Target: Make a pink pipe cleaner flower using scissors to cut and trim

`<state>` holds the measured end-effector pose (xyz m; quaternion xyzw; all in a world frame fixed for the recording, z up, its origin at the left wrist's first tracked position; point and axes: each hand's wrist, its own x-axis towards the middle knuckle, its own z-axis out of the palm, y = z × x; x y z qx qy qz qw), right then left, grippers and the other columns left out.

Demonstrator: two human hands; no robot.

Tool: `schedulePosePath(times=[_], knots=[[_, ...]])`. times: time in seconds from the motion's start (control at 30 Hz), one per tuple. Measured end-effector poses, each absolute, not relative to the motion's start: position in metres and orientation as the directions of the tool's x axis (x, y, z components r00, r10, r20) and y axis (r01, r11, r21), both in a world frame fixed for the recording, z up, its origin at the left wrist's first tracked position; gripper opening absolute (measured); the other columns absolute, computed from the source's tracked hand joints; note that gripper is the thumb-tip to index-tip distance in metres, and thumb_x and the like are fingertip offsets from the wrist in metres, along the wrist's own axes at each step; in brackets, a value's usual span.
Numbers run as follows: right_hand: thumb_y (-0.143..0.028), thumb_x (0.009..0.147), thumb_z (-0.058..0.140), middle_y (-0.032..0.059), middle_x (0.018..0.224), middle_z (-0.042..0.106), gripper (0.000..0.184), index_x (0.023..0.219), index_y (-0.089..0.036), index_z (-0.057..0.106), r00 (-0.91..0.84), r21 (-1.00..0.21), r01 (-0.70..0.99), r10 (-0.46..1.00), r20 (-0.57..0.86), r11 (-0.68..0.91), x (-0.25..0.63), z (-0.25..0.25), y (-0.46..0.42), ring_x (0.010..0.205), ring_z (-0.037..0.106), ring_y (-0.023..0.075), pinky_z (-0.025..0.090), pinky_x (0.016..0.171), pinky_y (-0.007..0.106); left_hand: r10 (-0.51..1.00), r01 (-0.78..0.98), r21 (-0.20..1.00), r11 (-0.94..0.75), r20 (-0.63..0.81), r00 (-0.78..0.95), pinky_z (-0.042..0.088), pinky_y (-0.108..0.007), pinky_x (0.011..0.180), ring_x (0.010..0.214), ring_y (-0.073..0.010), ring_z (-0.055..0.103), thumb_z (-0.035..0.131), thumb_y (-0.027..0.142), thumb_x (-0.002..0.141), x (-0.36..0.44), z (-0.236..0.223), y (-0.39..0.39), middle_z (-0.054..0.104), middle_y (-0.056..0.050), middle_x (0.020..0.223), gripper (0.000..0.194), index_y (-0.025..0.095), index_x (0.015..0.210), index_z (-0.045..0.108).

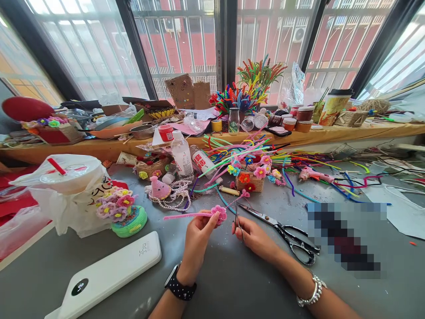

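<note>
Between the thumb and fingers of my left hand (202,230) is a pink pipe-cleaner flower (219,215), its fuzzy stem (182,216) pointing left. My right hand (249,235) grips small scissors (237,219), their narrow blades upright just right of the flower. Whether the blades touch the flower I cannot tell. Beyond the blade tips lies a smaller pink piece (245,193). Large black-handled shears (282,232) rest on the grey table right beside my right hand. A basket (250,181) covered with pipe-cleaner flowers stands behind both hands.
A white power bank (113,274) lies at the left, near a bagged drink cup (73,181) and a green flower pot (131,221). Plastic bottles (182,155), pearl beads (182,192), loose pipe cleaners (299,159) and a pink glue gun (315,174) crowd the back. A blurred patch covers something at right.
</note>
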<state>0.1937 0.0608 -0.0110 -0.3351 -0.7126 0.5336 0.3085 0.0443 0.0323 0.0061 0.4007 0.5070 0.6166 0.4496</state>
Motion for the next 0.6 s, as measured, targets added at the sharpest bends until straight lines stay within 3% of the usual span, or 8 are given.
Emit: schedulePosePath(times=[0.2, 0.6], knots=[[-0.066, 0.072, 0.029, -0.0011, 0.064, 0.045, 0.053, 0.071, -0.016, 0.048, -0.678, -0.915, 0.232, 0.729, 0.092, 0.330, 0.1932, -0.0065, 0.0559, 0.059, 0.038, 0.0124, 0.033, 0.053, 0.022, 0.958, -0.120, 0.988, -0.092, 0.055, -0.280, 0.044, -0.022, 0.061, 0.062, -0.0122, 0.054, 0.063, 0.026, 0.065, 0.0454, 0.0086, 0.0312, 0.060, 0.000, 0.064, 0.012, 0.014, 0.067, 0.060], [-0.060, 0.072, 0.039, -0.0037, 0.058, 0.039, 0.045, 0.063, -0.016, 0.043, -0.659, -0.917, 0.242, 0.748, 0.086, 0.318, 0.1905, -0.0124, 0.0564, 0.054, 0.033, 0.0098, 0.027, 0.047, 0.021, 0.971, -0.051, 0.995, -0.088, 0.074, -0.227, 0.042, -0.021, 0.058, 0.061, -0.0127, 0.053, 0.063, 0.029, 0.065, 0.0455, 0.0072, 0.0322, 0.057, 0.001, 0.062, 0.015, 0.015, 0.064, 0.059]])
